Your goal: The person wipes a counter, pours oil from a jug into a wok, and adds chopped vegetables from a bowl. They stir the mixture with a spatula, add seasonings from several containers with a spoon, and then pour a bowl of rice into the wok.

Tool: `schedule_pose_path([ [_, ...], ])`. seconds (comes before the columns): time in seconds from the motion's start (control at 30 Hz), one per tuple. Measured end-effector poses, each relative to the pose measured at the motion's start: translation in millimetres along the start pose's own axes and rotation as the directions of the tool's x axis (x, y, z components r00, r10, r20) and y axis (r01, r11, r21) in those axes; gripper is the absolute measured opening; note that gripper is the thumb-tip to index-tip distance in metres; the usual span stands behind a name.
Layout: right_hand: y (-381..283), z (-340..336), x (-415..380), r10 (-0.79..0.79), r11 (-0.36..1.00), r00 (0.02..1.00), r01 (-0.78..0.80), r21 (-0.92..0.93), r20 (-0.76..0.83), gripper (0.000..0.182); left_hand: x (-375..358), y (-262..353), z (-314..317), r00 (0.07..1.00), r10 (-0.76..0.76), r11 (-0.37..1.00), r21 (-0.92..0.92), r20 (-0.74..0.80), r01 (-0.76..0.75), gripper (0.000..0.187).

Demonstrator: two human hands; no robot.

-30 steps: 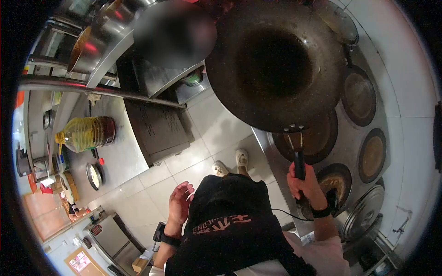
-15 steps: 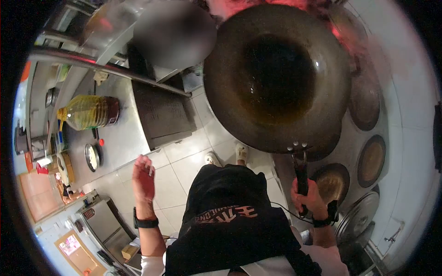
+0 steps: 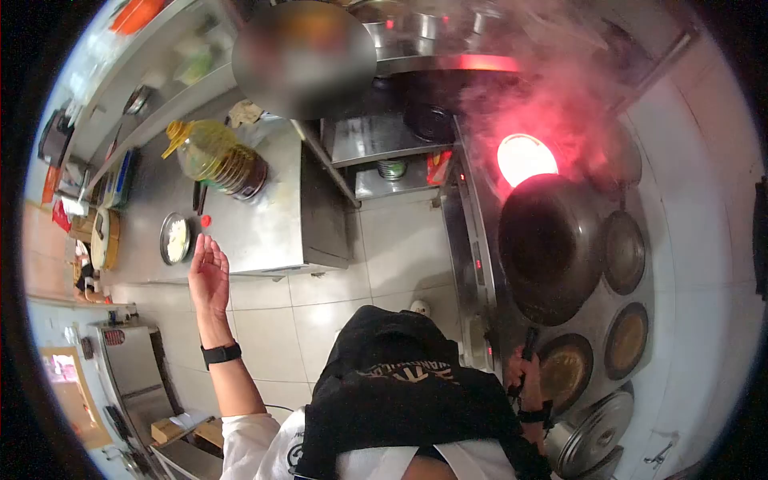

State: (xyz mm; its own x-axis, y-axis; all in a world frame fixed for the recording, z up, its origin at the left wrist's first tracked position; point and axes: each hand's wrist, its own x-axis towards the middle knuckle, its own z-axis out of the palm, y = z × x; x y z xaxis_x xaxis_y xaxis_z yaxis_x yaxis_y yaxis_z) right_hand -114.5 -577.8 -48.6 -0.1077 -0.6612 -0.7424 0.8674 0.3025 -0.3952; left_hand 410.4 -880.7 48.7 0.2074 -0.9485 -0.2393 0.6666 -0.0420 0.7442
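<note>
A large dark wok (image 3: pixel 552 264) is over the cooking counter on my right, just in front of a glaring round glow. My right hand (image 3: pixel 524 376) is wrapped round its black handle (image 3: pixel 530 342). Out to the left, my left hand (image 3: pixel 210 276) is raised with its fingers stretched and nothing in it. Near its fingertips in the view are a small round dish (image 3: pixel 174 238) with pale contents and a red cap-like piece (image 3: pixel 206 221). Behind them, a big plastic jug of yellow oil (image 3: pixel 214 158) stands on the steel worktop (image 3: pixel 280 216).
Red-lit steam rises around the bright glow (image 3: pixel 526 160). More pans (image 3: pixel 566 372) rest along the right counter, with stacked metal lids (image 3: pixel 596 432) nearer me. A steel shelf (image 3: pixel 384 144) is ahead, and tiled floor (image 3: pixel 328 296) lies between the counters. One blurred patch hides the top.
My right hand has brought the wok down and away to the right, over the counter; the bright glow is now exposed. My view has turned, and my left hand appears closer to the dish.
</note>
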Motion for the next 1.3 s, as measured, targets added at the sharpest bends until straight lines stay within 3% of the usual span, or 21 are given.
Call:
schedule_pose_path([
  [0.07, 8, -18, 6, -0.139, 0.982, 0.990, 0.135, -0.131, -0.028, 0.007, -8, 21, -13, 0.997, 0.051, 0.999, 0.004, -0.056, -0.051, 0.037],
  [0.13, 6, -44, 16, -0.129, 0.908, 0.958, 0.217, -0.357, 0.256, 0.007, -6, 46, -45, 0.998, 0.061, 0.998, -0.010, -0.027, -0.061, 0.035],
  [0.17, 12, -73, 33, -0.219, 0.906, 0.961, 0.265, -0.331, 0.170, 0.009, 4, 57, -81, 0.993, 0.043, 0.995, -0.092, 0.112, -0.033, 0.032],
  [0.2, 19, -60, 29, -0.208, 0.958, 0.975, 0.219, -0.186, 0.074, 0.009, -8, 69, -72, 0.988, 0.091, 0.994, -0.053, -0.126, -0.098, 0.028],
  [0.23, 24, -15, 17, -0.285, 0.934, 0.957, 0.267, -0.238, -0.046, 0.006, -11, 80, -83, 0.978, 0.123, 0.991, -0.035, -0.168, -0.131, 0.029],
  [0.37, 47, 0, 34, -0.453, 0.864, 0.891, 0.435, -0.253, -0.015, 0.010, -13, 121, -156, 0.953, 0.212, 0.975, -0.012, -0.216, -0.220, 0.033],
  [0.47, 56, 6, 32, -0.415, 0.901, 0.909, 0.404, -0.155, -0.043, 0.014, -23, 160, -201, 0.934, 0.220, 0.974, 0.008, -0.283, -0.227, 0.034],
  [0.5, 49, 6, 32, -0.365, 0.856, 0.930, 0.355, -0.375, 0.049, 0.020, -26, 171, -214, 0.923, 0.214, 0.976, 0.026, -0.319, -0.217, 0.033],
  [0.6, 49, 57, 7, -0.499, 0.718, 0.850, 0.296, -0.630, -0.170, 0.031, -28, 196, -251, 0.901, 0.186, 0.976, -0.032, -0.391, -0.215, 0.029],
  [0.67, 0, 49, 22, -0.859, -0.033, 0.499, 0.170, -0.985, 0.115, 0.041, -24, 207, -276, 0.904, 0.189, 0.973, -0.049, -0.383, -0.225, 0.029],
  [0.7, -11, 48, 22, -0.870, -0.400, 0.338, -0.058, -0.915, 0.359, 0.048, -21, 210, -286, 0.900, 0.190, 0.971, -0.060, -0.393, -0.231, 0.029],
  [0.73, -13, 90, 21, -0.860, -0.475, 0.276, -0.124, -0.871, 0.430, 0.040, -15, 212, -293, 0.903, 0.182, 0.972, -0.068, -0.388, -0.225, 0.029],
  [0.77, -9, 158, 9, -0.805, -0.343, 0.477, 0.110, -0.933, 0.352, 0.035, -9, 212, -297, 0.920, 0.174, 0.969, -0.105, -0.353, -0.223, 0.028],
  [0.8, 10, 224, 4, -0.746, -0.456, 0.372, 0.319, -0.831, 0.552, 0.016, -3, 211, -300, 0.934, 0.167, 0.965, -0.140, -0.316, -0.220, 0.028],
  [0.83, 29, 308, -20, -0.558, -0.605, 0.413, 0.391, -0.694, 0.720, 0.014, 3, 211, -298, 0.937, 0.162, 0.966, -0.143, -0.311, -0.214, 0.028],
  [0.9, 79, 453, -54, -0.509, -0.510, 0.472, 0.508, -0.694, 0.720, 0.011, 17, 205, -284, 0.954, 0.138, 0.967, -0.172, -0.267, -0.188, 0.026],
  [0.93, 92, 503, -52, -0.405, -0.595, 0.368, 0.590, -0.547, 0.837, 0.012, 25, 197, -281, 0.963, 0.110, 0.965, -0.207, -0.248, -0.164, 0.025],
  [1.03, 133, 648, -36, -0.074, -0.306, 0.339, 0.887, -0.345, 0.938, 0.013, 43, 164, -266, 0.994, -0.035, 0.977, -0.212, -0.108, 0.012, 0.023],
  [1.1, 149, 737, 11, 0.049, -0.169, 0.401, 0.906, -0.388, 0.915, 0.019, 47, 142, -243, 0.966, -0.159, 0.949, -0.303, -0.203, 0.092, 0.025],
  [1.17, 156, 812, 90, 0.018, -0.073, 0.528, 0.848, -0.525, 0.849, 0.018, 49, 130, -246, 0.979, -0.203, 0.973, -0.115, -0.021, 0.200, 0.025],
  [1.3, 144, 919, 254, -0.079, -0.098, 0.795, 0.594, -0.799, 0.601, 0.023, 57, 145, -235, 0.898, -0.402, 0.914, -0.027, -0.179, 0.404, 0.023],
])
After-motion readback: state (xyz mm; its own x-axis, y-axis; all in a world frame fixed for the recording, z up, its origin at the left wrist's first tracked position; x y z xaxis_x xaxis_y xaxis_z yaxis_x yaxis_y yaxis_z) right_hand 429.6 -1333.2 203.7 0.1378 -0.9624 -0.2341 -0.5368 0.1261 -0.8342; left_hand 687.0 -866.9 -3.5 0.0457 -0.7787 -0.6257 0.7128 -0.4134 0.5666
